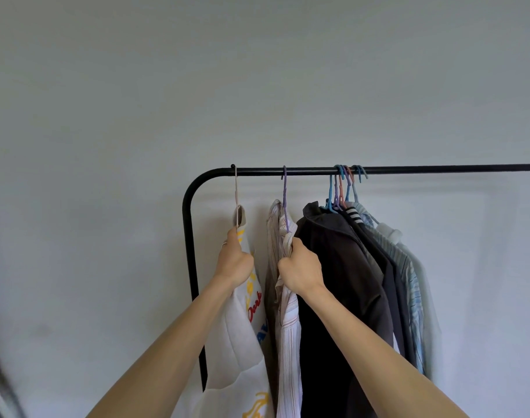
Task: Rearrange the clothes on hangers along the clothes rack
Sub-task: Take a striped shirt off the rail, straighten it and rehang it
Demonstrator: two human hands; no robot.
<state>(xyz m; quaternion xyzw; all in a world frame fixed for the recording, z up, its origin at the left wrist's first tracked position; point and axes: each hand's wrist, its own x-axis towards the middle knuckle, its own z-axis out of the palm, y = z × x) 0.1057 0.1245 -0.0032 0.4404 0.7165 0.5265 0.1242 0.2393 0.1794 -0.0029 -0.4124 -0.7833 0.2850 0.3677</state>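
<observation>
Fingers [239, 236] of the left hand [234, 260] clench a white printed top [242, 333] at the rack's [288, 170] left end, the right hand [300, 267] grasps a striped shirt [288, 321] beside it; tugging fabric could slip either garment off its hanger.

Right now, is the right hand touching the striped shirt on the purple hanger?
Touching. The head view shows the right hand closed around a bunch of the striped shirt just below the purple hanger, fabric gathered in the fist.
</observation>
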